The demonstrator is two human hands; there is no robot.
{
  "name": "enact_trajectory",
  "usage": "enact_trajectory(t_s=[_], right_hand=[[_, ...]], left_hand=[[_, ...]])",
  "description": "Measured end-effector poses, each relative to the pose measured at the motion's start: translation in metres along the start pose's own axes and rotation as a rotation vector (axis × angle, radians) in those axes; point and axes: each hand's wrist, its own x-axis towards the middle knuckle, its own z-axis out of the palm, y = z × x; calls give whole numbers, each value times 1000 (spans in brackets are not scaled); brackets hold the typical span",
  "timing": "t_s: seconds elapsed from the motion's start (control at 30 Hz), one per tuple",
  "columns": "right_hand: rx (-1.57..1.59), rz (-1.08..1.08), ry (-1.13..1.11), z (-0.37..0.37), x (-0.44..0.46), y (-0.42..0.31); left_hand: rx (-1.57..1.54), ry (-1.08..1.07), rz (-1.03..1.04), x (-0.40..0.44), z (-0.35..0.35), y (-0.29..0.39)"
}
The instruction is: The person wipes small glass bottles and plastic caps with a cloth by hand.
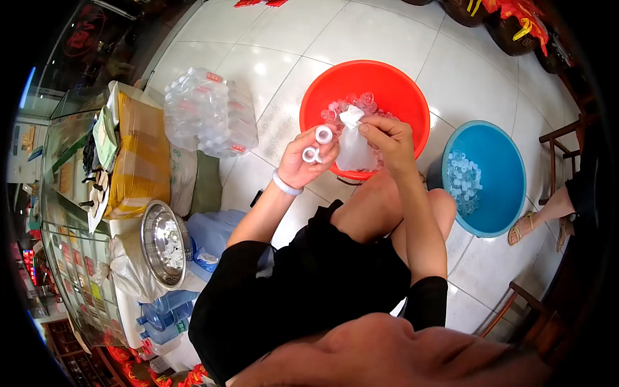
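Two hands work: left hand (296, 158) half-curled around white rings (324, 134); right hand (394, 140) pinching the top of the white bag (353, 150) over the red basin's (412, 84) near side. Probable step: handling the bag's mouth; next move calls for steady pinching. Bag contents indiscernible; fingers partly obscure the rings

The single view looks from the person's head, facing steeply down and forward over the black-clothed lap (322, 277) to the tiled floor (277, 84). The left hand (296, 158) and right hand (393, 138) appear close, mid-frame, within a wide, round, dark-edged field.
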Motion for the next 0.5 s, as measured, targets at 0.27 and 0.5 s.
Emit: enact_trajectory(t_s=[0.27, 0.5], right_hand=[[-288, -240, -52, 9, 2, 9], [-920, -571, -151, 7, 3, 25]], left_hand=[[-28, -58, -20, 4, -11, 2], [486, 368, 142, -2, -3, -17]])
